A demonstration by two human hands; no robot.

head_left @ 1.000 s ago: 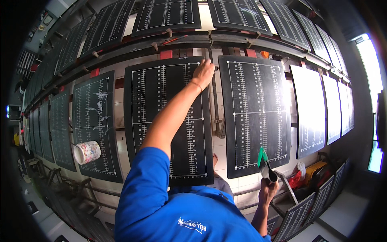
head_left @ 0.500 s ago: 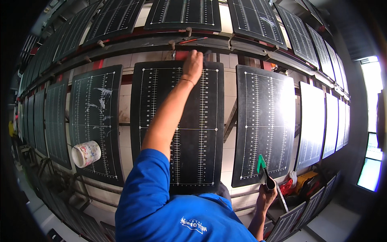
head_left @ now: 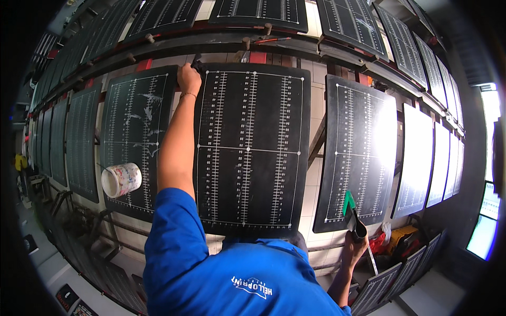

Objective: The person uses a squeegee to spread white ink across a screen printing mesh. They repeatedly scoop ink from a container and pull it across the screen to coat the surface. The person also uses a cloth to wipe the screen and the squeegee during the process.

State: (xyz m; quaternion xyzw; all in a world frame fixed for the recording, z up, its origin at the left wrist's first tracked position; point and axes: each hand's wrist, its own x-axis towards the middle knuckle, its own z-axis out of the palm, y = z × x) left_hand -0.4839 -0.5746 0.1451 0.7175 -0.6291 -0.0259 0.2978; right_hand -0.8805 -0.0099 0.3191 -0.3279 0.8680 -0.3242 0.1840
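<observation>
A black board point(head_left: 263, 184) with white ruler-like scales lies in front of me. My left hand point(head_left: 190, 80) reaches to its far left corner, fingers closed on a small, dark, cloth-like piece point(head_left: 197, 64). The piece's exact kind is too small to tell. Over at the right, my right hand point(head_left: 357, 247) grips a black tool point(head_left: 358, 229) by its near part. A green, folded-looking end point(head_left: 349, 202) extends from the tool over the near part of the neighbouring board point(head_left: 363, 131).
A paint-stained white tub point(head_left: 122, 180) stands on the left board point(head_left: 132, 113), which has pale smears. Dark rails point(head_left: 221, 50) with short pegs run behind, with more boards beyond. A red pencil-like stick point(head_left: 271, 39) lies on the rail. A yellow item point(head_left: 403, 239) sits at lower right.
My left hand has moved left along the middle board's far edge, from right of its centre to its far left corner. My right hand keeps its hold; the view has shifted slightly.
</observation>
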